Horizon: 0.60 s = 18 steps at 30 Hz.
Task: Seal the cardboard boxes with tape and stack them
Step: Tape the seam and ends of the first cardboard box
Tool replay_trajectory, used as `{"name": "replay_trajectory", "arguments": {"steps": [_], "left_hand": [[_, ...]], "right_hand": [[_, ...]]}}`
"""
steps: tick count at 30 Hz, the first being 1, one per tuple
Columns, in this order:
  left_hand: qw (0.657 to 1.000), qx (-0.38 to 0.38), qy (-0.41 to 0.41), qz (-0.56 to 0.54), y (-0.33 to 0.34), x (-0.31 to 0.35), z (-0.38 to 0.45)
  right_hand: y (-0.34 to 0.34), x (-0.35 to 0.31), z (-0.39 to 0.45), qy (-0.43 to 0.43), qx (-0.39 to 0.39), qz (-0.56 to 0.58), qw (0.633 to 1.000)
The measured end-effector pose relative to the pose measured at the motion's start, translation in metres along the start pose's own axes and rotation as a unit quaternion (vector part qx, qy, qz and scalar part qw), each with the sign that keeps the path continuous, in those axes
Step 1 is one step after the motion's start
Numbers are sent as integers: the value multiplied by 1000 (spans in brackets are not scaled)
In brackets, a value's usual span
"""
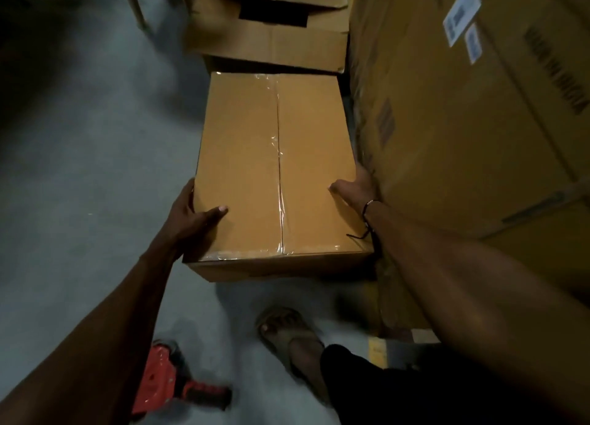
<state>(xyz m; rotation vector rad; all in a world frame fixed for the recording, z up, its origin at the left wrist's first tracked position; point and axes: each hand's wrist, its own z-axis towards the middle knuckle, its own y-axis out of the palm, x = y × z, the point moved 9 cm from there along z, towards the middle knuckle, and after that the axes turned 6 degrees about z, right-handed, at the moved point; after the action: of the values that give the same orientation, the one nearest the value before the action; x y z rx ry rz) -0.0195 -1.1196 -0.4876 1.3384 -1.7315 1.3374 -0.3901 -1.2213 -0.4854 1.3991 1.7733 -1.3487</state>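
- Grey concrete floor [95, 169] underfoot, dim light; edges of the view are blurred.
- Big carton [463, 121] stands along my right, with white labels [461, 12] on its face; it sits just beside the box I am handling, and my right wrist is squeezed into the gap between them.
- Open box [271, 31] lies beyond, flaps up, dark inside; not sealed as far as I can see. It touches or nearly touches the far end of the near one.
- Sealed box [277, 169] sits in the middle of the floor, long axis running away from me, clear tape along the centre seam and across both ends. Sealing of this one looks done; I judge the lift for stacking comes next.
- Left hand [188, 217] grips the near left edge: thumb lies flat on top, fingers go down the side, out of sight.
- Right hand [354, 188] grips the near right edge likewise, thumb on top, fingers hidden down the side against the carton.
- Both hands sit at the near end, about equally close, so the far end will likely hang heavy on a lift; the right side has little clearance.
- Tape gun [169, 389], red, lies on the floor near my left arm, well apart from both hands.
- Sandal [287, 338] on one foot, just short of the box.
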Motion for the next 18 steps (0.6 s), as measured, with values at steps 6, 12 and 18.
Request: {"name": "replay_trajectory", "arguments": {"steps": [6,12,18], "left_hand": [[1000,-2,4,14,21,-21,18],[998,-28,13,54,24,-19,25],[980,112,52,155,20,-8,8]], "right_hand": [[2,23,6,-20,29,-48,998],[18,19,-4,-148,65,-185,969],[72,4,-21,-220,-20,-244,944]]}}
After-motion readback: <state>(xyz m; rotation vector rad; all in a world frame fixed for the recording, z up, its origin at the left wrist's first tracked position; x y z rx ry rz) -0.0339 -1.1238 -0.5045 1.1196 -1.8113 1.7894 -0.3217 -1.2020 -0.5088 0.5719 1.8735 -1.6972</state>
